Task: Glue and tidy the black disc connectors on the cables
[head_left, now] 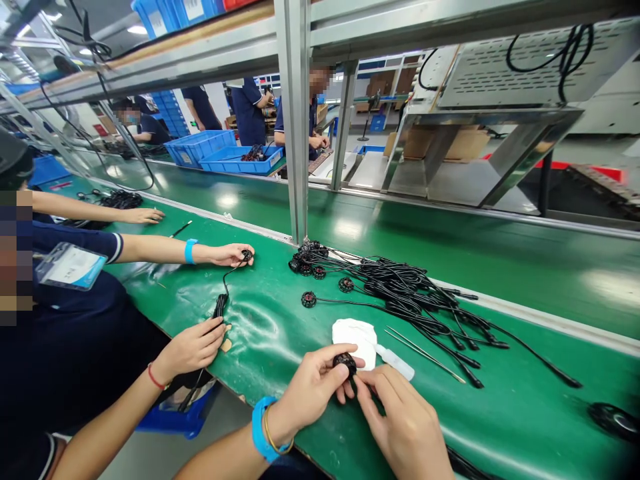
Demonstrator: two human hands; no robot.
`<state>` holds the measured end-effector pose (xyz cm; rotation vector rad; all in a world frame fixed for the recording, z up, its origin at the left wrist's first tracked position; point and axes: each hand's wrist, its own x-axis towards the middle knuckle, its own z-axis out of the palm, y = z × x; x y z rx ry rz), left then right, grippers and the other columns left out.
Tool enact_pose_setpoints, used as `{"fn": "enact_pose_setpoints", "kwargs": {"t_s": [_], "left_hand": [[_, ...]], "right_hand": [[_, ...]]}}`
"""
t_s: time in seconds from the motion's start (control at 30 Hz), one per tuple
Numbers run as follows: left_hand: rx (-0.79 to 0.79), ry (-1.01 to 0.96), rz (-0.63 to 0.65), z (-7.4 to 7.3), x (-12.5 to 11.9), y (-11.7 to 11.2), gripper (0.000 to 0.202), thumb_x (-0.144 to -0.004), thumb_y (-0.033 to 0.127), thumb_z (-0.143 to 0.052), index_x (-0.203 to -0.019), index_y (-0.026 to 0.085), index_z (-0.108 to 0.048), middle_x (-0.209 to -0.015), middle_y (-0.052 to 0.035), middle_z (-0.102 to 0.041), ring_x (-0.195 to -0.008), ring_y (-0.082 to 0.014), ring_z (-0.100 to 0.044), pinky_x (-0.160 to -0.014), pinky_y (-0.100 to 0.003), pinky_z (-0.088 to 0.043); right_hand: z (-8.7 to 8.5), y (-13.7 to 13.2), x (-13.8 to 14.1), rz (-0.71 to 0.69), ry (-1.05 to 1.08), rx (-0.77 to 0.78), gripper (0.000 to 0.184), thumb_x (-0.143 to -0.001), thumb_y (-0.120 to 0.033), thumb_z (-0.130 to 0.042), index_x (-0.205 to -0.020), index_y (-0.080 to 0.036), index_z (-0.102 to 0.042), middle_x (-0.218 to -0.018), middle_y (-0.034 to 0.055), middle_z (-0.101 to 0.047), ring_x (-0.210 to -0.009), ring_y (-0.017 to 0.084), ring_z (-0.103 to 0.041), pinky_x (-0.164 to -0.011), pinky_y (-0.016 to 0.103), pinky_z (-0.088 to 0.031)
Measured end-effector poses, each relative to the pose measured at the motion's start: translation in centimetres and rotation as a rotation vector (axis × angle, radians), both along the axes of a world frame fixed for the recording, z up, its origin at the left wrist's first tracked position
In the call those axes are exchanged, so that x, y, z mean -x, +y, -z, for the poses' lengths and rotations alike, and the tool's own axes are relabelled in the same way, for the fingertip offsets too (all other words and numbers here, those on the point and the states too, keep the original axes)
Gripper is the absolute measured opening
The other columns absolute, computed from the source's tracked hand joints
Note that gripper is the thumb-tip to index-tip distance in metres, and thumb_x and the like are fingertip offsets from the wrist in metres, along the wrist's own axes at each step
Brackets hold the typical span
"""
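Observation:
A small round black part with a ridged rim (344, 362) is pinched between the thumb and fingers of my left hand (316, 390). Close against its right side, my right hand (403, 417) has thumb and forefinger pressed together; what they grip is too small or hidden to make out. Just behind my hands lie a white cloth or pad (353, 331), a small translucent bottle (397, 362) and a pair of thin metal tweezers (425, 355). Black cable (470, 463) shows below my right forearm.
A pile of black cables (400, 287) with round ends lies beyond my hands on the green bench (270, 320). At left, a co-worker's hands (195, 347) hold a similar cabled part. A metal post (295, 133) rises behind. A dark round object (614, 420) sits far right.

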<state>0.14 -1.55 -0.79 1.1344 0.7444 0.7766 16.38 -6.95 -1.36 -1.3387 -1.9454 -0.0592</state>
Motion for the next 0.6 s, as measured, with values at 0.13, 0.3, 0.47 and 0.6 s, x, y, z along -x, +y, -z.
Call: {"fn": "enact_pose_setpoints", "kwargs": {"t_s": [0.13,0.3,0.47,0.6], "left_hand": [[0.042,-0.037,0.004,0.3,0.1,0.1,0.057,-0.089,0.052,-0.066,-0.130,0.013,-0.062,-0.107,-0.0166,-0.073,-0.067,-0.0125,-0.064,-0.061,-0.023,-0.051],[0.054,-0.023,-0.018,0.0,0.5,0.0,0.050,-0.086,0.051,-0.070,-0.120,0.015,-0.068,-0.109,-0.0118,-0.068,-0.079,-0.0163,-0.068,-0.079,-0.032,-0.058],[-0.020,0.065,-0.040,-0.1,0.7,-0.1,0.051,-0.087,0.047,-0.069,-0.126,0.013,-0.068,-0.095,-0.0100,-0.068,-0.080,-0.0181,-0.067,-0.082,-0.033,-0.057],[-0.071,0.149,-0.060,-0.1,-0.6,-0.6,0.051,-0.085,0.047,-0.070,-0.123,0.013,-0.071,-0.106,-0.0142,-0.067,-0.079,-0.0194,-0.068,-0.076,-0.032,-0.056]], "right_hand": [[-0.4,-0.1,-0.2,0.015,-0.016,-0.014,0.014,-0.100,-0.019,-0.050,-0.097,-0.020,-0.063,-0.079,0.0019,-0.061,-0.069,0.011,-0.060,-0.067,0.022,-0.045],[-1.0,-0.4,-0.3,0.032,0.000,-0.036,0.017,-0.101,-0.023,-0.047,-0.100,-0.020,-0.064,-0.081,0.0028,-0.063,-0.073,0.013,-0.062,-0.068,0.023,-0.046],[-1.0,-0.5,-0.6,0.052,-0.086,-0.069,0.017,-0.102,-0.024,-0.047,-0.095,-0.020,-0.063,-0.080,0.0022,-0.062,-0.074,0.014,-0.061,-0.074,0.026,-0.044],[-0.2,-0.2,-1.5,0.039,-0.182,-0.112,0.025,-0.103,-0.026,-0.042,-0.094,-0.018,-0.064,-0.079,0.0029,-0.063,-0.073,0.014,-0.062,-0.073,0.028,-0.044]]}}
